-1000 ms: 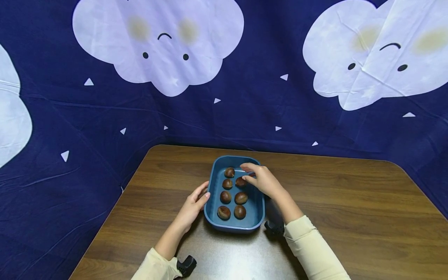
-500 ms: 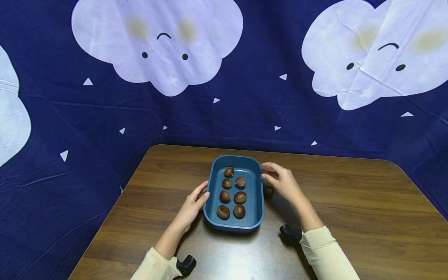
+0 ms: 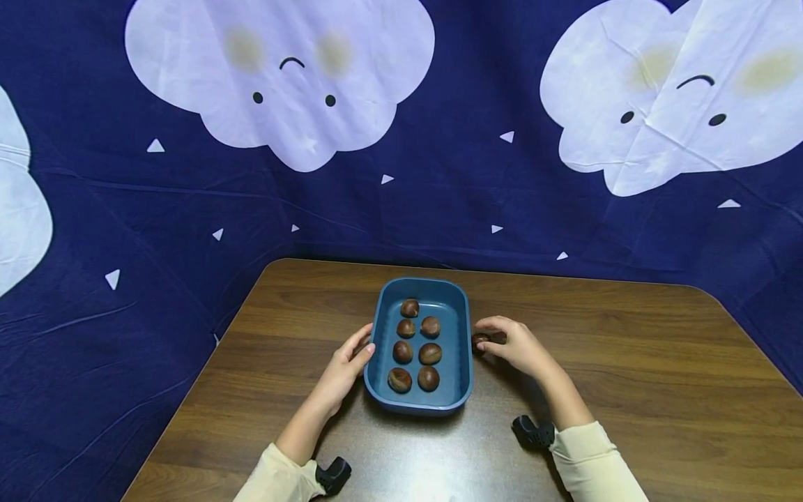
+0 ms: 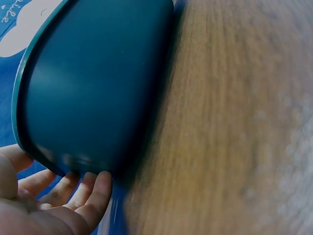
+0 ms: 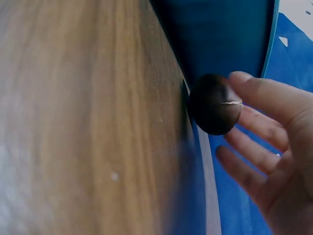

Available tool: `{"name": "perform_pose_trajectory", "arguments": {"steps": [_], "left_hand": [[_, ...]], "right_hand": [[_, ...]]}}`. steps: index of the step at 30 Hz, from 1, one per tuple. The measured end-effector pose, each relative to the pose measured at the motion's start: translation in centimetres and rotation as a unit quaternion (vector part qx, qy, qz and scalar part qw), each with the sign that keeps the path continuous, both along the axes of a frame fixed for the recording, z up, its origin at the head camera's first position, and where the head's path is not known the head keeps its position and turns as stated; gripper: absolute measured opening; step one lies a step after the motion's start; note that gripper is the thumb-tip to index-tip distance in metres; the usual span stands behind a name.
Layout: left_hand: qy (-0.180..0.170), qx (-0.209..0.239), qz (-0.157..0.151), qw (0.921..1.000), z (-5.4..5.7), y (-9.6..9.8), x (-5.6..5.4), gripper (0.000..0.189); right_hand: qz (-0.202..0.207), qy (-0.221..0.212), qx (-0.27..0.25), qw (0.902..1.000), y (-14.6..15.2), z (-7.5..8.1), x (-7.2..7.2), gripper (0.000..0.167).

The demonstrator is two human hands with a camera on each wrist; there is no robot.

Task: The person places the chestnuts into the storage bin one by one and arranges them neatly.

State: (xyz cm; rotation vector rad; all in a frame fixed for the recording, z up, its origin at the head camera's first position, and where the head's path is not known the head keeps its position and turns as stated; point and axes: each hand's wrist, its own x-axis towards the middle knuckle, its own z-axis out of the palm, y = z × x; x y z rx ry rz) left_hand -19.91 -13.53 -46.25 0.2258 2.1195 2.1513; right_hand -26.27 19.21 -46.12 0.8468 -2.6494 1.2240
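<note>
A blue rectangular box [image 3: 417, 403] stands on the table, with several brown chestnuts [image 3: 429, 353] lying in two rows on its floor. Against the box's left outer wall rest the fairly straight fingers of my left hand [image 3: 341, 366], with the thumb by the rim; the left wrist view shows the fingertips [image 4: 103, 180] touching the wall. Outside the box's right wall, my right hand [image 3: 521, 347] pinches a chestnut [image 5: 215, 104] low at the tabletop, between thumb and fingers. In the head view the fingers partly hide this chestnut.
The wooden table [image 3: 627, 362] extends to both sides of the box. Behind it hangs a dark blue cloth [image 3: 464, 209] printed with clouds and triangles. Black wrist devices [image 3: 332, 476] sit at both cuffs.
My right hand has moved from over the box to its right side, down to the tabletop, and taken hold of a chestnut there. My left hand and the box stay nearly still.
</note>
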Motion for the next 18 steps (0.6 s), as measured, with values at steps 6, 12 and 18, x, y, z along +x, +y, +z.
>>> {"name": "perform_pose_trajectory", "arguments": {"steps": [6,12,18], "left_hand": [[0.010,-0.006,0.004,0.9999,0.05,0.05,0.06,0.047],[0.005,-0.005,0.006,1.0000,0.08,0.05,0.07,0.047],[0.004,-0.006,0.005,1.0000,0.08,0.00,0.02,0.047]], "right_hand": [[0.024,0.008,0.019,0.9995,0.01,-0.78,-0.24,0.027],[0.014,0.008,0.034,0.9993,-0.13,-0.85,-0.30,0.027],[-0.027,0.026,0.033,0.9987,-0.07,-0.49,-0.20,0.025]]}}
